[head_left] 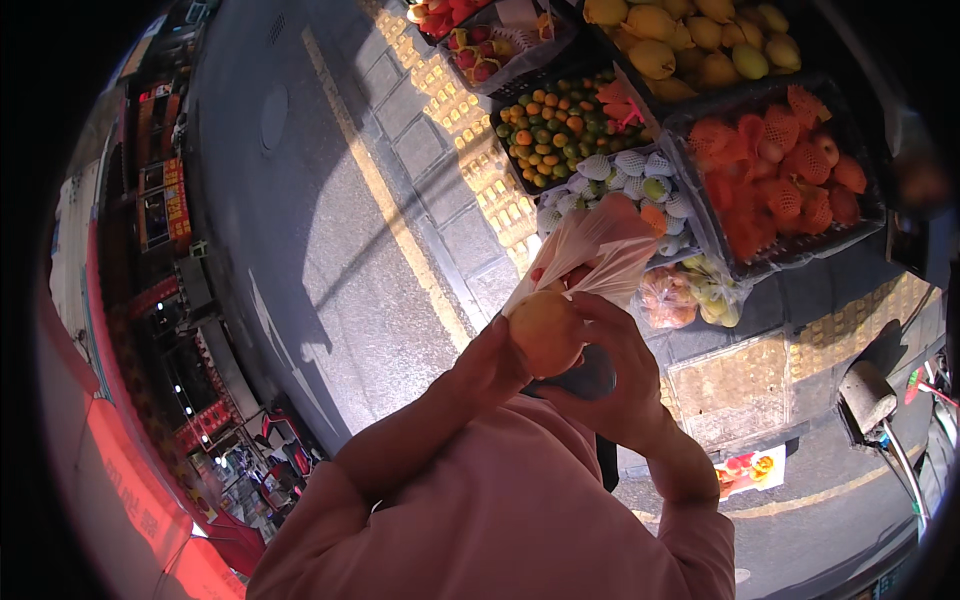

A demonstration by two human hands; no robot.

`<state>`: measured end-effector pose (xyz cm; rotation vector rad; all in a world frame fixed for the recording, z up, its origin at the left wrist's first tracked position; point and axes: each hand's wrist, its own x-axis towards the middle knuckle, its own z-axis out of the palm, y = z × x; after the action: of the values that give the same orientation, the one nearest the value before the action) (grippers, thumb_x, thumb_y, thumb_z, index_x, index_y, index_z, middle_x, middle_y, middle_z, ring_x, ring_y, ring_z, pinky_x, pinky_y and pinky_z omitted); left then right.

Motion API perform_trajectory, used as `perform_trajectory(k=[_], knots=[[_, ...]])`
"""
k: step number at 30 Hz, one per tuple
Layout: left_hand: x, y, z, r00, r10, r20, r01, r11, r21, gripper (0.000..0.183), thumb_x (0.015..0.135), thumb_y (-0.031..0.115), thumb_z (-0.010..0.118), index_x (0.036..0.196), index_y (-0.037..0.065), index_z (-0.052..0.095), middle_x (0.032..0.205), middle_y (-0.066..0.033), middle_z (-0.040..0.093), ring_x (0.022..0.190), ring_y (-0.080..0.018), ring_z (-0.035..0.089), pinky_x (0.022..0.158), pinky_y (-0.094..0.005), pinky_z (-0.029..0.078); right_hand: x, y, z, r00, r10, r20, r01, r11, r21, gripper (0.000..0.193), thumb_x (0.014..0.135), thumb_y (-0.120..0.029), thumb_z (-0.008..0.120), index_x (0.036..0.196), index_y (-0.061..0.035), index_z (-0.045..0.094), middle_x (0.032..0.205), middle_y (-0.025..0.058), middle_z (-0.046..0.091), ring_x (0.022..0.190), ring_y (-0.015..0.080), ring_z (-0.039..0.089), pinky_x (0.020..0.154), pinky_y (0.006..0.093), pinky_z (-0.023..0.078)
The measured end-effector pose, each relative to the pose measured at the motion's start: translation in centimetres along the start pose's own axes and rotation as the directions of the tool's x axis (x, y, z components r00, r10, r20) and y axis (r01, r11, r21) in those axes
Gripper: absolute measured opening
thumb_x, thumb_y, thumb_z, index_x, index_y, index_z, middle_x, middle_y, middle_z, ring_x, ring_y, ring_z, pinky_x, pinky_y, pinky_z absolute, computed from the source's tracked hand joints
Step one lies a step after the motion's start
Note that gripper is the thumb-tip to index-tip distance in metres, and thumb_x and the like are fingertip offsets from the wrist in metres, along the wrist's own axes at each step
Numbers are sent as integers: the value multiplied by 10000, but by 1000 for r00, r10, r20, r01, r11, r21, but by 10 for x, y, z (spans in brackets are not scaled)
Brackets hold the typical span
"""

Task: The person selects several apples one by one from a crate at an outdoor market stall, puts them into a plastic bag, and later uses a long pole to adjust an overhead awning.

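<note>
We have the left hand (489, 366) with fingers grasping the round yellow-orange fruit (545, 333), just off centre toward four o'clock, apparently bracing it, right hand (628, 372) curled at its two-o'clock side by the translucent bag (606, 240), pinch unclear

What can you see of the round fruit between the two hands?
The fruit is whole, nearly round and yellow-orange, with smooth-looking skin; its kind is unclear. The left hand grips its left side; the right hand seems to touch its upper right edge. Above it in the picture is a thin plastic bag.
</note>
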<state>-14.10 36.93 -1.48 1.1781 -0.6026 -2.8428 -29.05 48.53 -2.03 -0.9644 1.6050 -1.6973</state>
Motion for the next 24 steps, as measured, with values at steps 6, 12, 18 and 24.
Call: perform_trajectory(k=[6, 12, 18, 24], knots=[[-18, 18, -16, 980, 9, 196, 5, 998, -67, 876, 797, 586, 613, 1429, 78, 280, 1426, -136, 377, 1297, -282, 404, 1051, -449, 369, -19, -50, 16, 999, -24, -30, 16, 971, -238, 244, 602, 10, 736, 681, -37, 510, 1201, 197, 536, 1111, 378, 532, 905, 424, 447], [-48, 42, -16, 954, 24, 298, 20, 990, -142, 801, 832, 429, 653, 1429, 88, 243, 1375, -105, 418, 1262, -230, 448, 1046, -392, 387, -24, -82, 61, 995, -60, -75, 38, 963, -266, 588, 602, 3, 749, 1135, -30, 502, 1329, 227, 418, 1223, 418, 435, 961, 428, 413], [-89, 66, -29, 933, -51, 356, 88, 992, -90, 652, 907, 404, 573, 1409, 128, 262, 1342, -56, 439, 1232, -200, 468, 993, -403, 434, -7, -82, 121, 944, -326, -54, 268, 852, -450, 720, 600, -73, 821, 1225, -4, 471, 1246, 199, 504, 1102, 348, 556, 875, 384, 484], [-111, 89, -57, 937, -153, 314, 204, 969, -139, 472, 938, 458, 501, 1316, 205, 377, 1265, -38, 515, 1125, -214, 548, 911, -414, 476, -5, -118, 163, 985, 5, -171, -48, 967, -250, 795, 534, -151, 897, 1207, 18, 510, 1119, 125, 608, 1017, 191, 599, 865, 312, 489]])
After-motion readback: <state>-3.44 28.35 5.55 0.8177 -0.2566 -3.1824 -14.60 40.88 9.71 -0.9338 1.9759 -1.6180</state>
